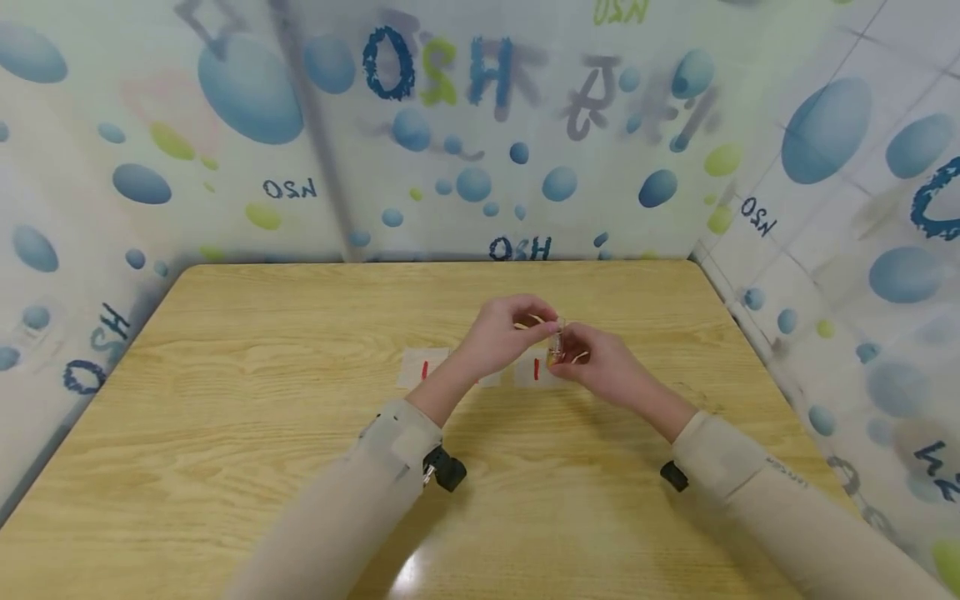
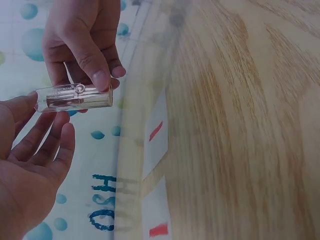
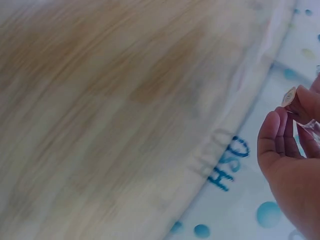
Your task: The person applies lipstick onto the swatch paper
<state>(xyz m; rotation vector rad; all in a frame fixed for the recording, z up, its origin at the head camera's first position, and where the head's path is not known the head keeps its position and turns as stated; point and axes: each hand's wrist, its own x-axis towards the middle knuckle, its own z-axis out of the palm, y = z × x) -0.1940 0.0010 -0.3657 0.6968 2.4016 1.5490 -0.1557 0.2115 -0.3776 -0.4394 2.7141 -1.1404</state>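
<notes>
Between the two hands is a small lipstick, a clear tube with printed lettering and a brownish-gold base. My left hand pinches its clear end between thumb and fingers, the other fingers spread loosely in the left wrist view. The base end is pinched by my right hand, with the thumb along its side. Seen in the head view, it is held upright above the table, over a white paper slip with a red stroke. Only the base end shows well in the right wrist view.
A second white slip with a red mark lies to the left, and another is partly behind the left forearm. The wooden table meets patterned sheets at the back and sides. Dark wrist devices hang under both sleeves.
</notes>
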